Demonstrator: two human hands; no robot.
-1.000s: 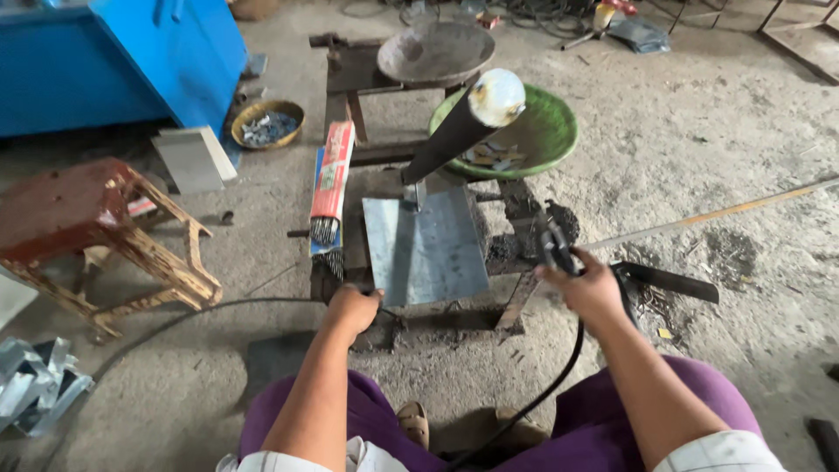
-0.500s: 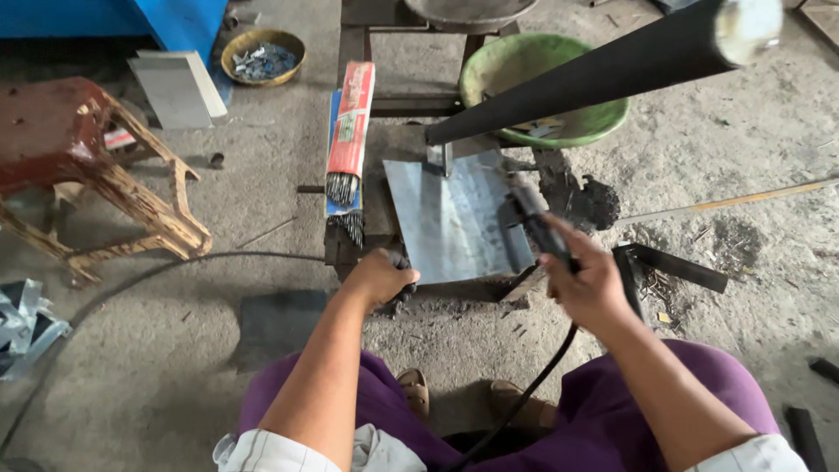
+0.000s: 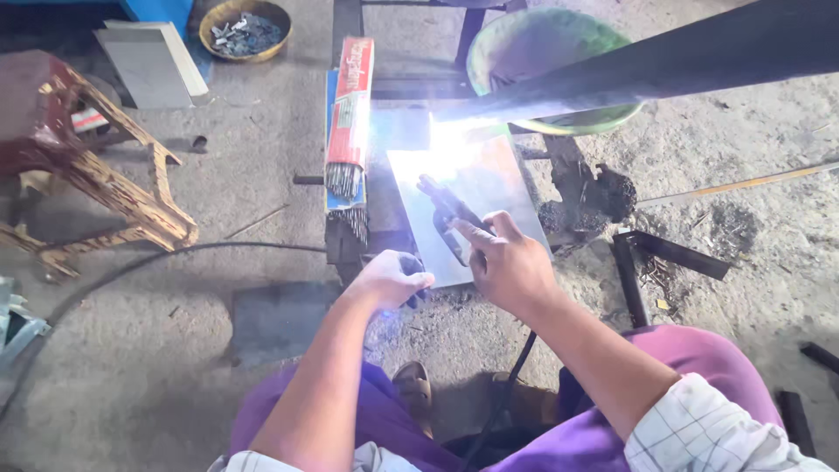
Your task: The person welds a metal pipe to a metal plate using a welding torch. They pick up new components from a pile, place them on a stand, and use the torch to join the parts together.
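Note:
My right hand [image 3: 509,264] is closed around a dark welding electrode holder [image 3: 444,208], which points away from me over a flat steel plate [image 3: 498,188]. A bright white arc [image 3: 447,135] glares at the plate's far edge, where a long dark metal bar [image 3: 682,61] comes down from the upper right. My left hand [image 3: 391,280] is curled over the plate's near left corner, with something dark under the fingers. The holder's black cable [image 3: 516,363] drops between my knees.
A red pack of welding rods [image 3: 351,96] lies left of the plate. A green basin [image 3: 542,48] sits behind the plate. At left are a worn wooden stool [image 3: 96,166], a bowl of metal scraps [image 3: 245,28] and a cable on the floor [image 3: 175,253]. Angle iron [image 3: 669,253] lies at right.
My right hand moved the electrode holder forward over the plate and a bright arc lit at its far edge. The view dipped lower and closer. My left hand stayed at the plate's corner.

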